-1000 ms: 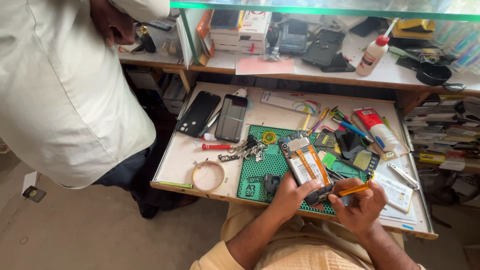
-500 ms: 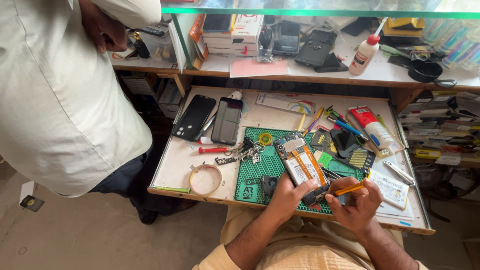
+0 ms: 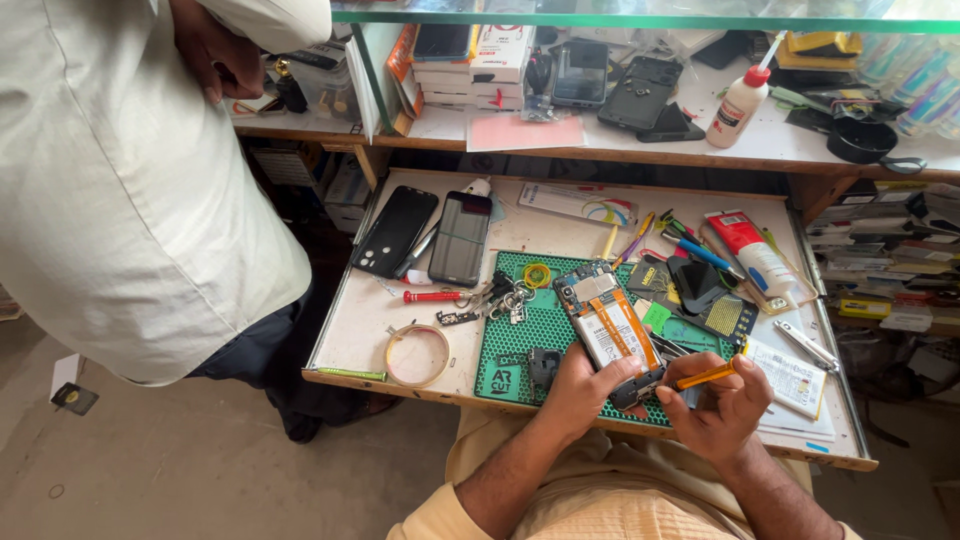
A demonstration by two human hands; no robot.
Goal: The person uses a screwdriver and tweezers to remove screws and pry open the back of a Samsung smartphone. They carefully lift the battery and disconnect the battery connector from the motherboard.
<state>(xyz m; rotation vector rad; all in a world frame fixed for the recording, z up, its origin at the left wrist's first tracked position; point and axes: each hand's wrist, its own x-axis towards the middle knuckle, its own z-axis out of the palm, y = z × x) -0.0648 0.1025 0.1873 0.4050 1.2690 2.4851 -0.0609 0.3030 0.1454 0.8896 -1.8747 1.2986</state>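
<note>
Phone (image 3: 612, 330): opened, back cover off, lying on our green mat (image 3: 520, 340) with its lower end at the mat's near edge.
Left hand (image 3: 583, 390): our fingers close around the phone's lower end, gripping it.
Right hand (image 3: 722, 405): our fingers pinch an orange screwdriver (image 3: 706, 376), its tip pointing at the phone's lower corner.
Left of the mat: a red-handled screwdriver (image 3: 432, 296), a tape ring (image 3: 417, 355), two dark phones (image 3: 428, 235).
Bystander: a person in a white shirt (image 3: 120, 190) stands well left of the mat.
</note>
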